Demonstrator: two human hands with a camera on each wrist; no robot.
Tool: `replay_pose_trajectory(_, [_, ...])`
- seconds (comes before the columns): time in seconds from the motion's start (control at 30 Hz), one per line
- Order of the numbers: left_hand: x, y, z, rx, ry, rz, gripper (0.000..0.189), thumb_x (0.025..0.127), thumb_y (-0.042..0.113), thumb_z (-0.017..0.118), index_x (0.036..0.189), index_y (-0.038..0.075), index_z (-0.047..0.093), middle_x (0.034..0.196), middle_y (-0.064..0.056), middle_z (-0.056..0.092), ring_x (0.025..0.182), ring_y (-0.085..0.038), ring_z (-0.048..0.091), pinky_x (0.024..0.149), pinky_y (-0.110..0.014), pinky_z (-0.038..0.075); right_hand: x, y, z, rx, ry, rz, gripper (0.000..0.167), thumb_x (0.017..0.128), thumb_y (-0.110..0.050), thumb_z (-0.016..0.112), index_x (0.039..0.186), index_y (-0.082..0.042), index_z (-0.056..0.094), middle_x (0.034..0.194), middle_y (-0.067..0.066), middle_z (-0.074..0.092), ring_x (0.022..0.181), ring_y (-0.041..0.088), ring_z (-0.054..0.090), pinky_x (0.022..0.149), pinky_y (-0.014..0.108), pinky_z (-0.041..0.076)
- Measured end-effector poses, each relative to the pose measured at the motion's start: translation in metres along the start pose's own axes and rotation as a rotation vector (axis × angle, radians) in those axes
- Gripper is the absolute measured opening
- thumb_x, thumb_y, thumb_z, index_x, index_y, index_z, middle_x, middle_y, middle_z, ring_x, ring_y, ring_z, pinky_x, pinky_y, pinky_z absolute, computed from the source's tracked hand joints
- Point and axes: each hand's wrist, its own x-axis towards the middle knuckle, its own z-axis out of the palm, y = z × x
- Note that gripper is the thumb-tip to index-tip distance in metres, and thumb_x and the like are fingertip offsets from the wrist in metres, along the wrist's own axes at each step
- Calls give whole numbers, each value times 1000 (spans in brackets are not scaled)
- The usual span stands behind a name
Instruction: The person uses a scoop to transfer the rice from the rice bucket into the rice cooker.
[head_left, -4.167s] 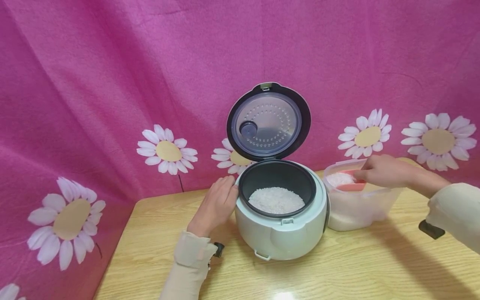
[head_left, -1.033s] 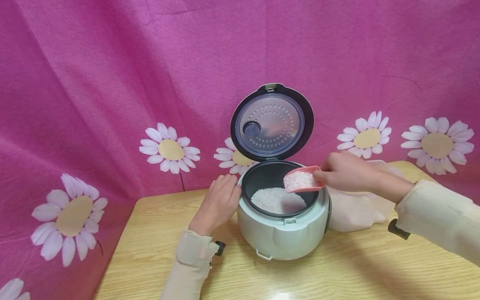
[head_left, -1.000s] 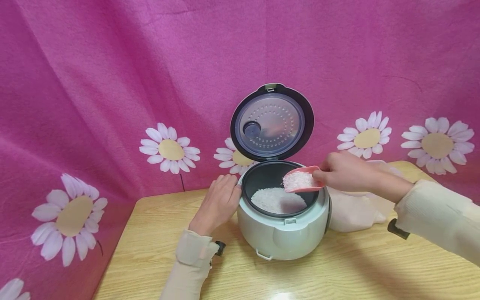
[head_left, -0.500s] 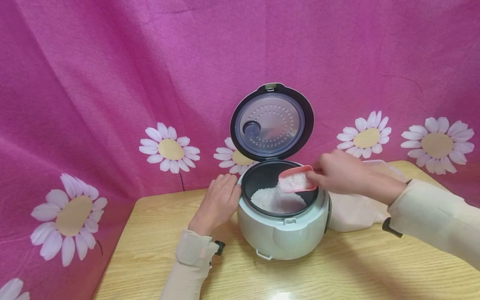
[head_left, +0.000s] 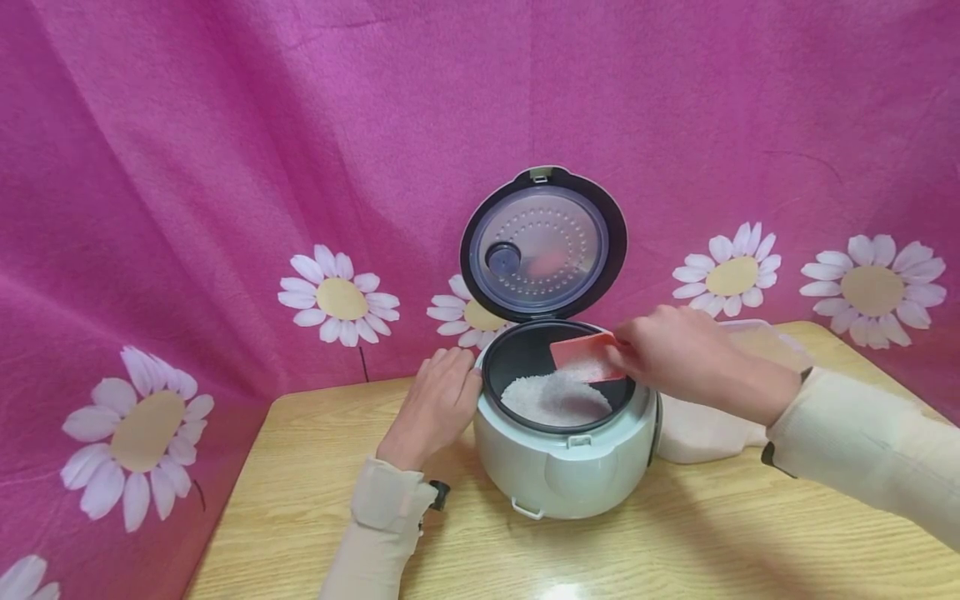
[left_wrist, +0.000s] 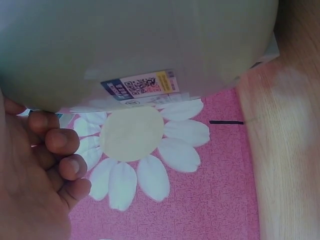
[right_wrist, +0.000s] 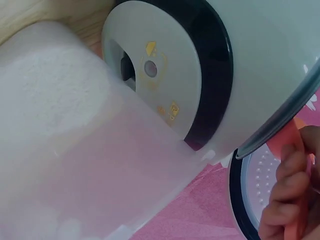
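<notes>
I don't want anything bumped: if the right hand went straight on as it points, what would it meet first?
Probably the left inner wall of the black pot, with the orange scoop in the right hand leading; depth is unclear, so the rice heap might come sooner.

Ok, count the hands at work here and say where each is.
2: the left hand at the left side of the rice cooker, and the right hand gripping the pink scoop at the mouth of the dark pot.

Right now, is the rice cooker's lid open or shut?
Open: the lid stands raised at the back of the rice cooker, leaving the rice inside in plain view.
</notes>
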Motion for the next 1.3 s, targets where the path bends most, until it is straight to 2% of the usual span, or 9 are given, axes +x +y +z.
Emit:
replay_pose_trajectory(0.23, [1,0,0,-4,-2,-1,18,103,29,45,100,14,55,86,-1,50,90,-16,47,85,-33,42,-2,0,1,-17,18,-2,36,91,-22,75,62,-19,53,53,-5,41,49,14,42,47,30,30])
replay_pose_trajectory(0.53, [2,0,0,-11,-12,-15,18,102,30,47,102,14,56,87,-1,51,90,-16,47,86,-33,42,-4,3,1,5,-1,26,23,87,-22,82,74,-18,63,57,-5,50,52,13,45,47,29,32])
replay_pose_trajectory(0.7, [1,1,1,-15,-15,-23,18,102,31,47,103,15,56,88,-1,52,90,-16,48,87,-32,43,-7,8,2,3,42,31,26,85,-22,83,72,-18,60,56,-5,48,53,14,44,49,30,31])
replay_pose_trajectory(0.87, [1,1,1,-14,-14,-19,18,103,31,46,102,15,56,87,0,51,90,-15,47,86,-32,43,-12,16,4,-3,109,13,31,86,-21,81,69,-15,56,55,-4,42,50,14,40,48,29,29])
replay_pose_trajectory(1.0, [1,1,0,-13,-6,-6,17,103,29,45,99,15,54,85,-1,49,90,-16,46,85,-33,42,-17,25,1,-10,90,50,26,91,-25,77,75,-13,60,57,-3,44,50,14,40,48,28,29])
replay_pose_trajectory(1.2, [0,0,-1,-13,1,-1,18,103,29,45,99,14,54,85,-1,49,90,-17,46,85,-33,42,-23,43,1,-58,157,48,22,90,-25,77,79,-13,62,57,-3,47,49,15,39,45,31,29])
replay_pose_trajectory(1.3, [0,0,0,-20,-12,-13,18,103,30,46,101,15,55,86,-1,50,91,-16,47,86,-33,43,-27,52,2,-60,155,78,21,90,-24,76,79,-14,61,58,-4,47,50,15,40,45,32,29])
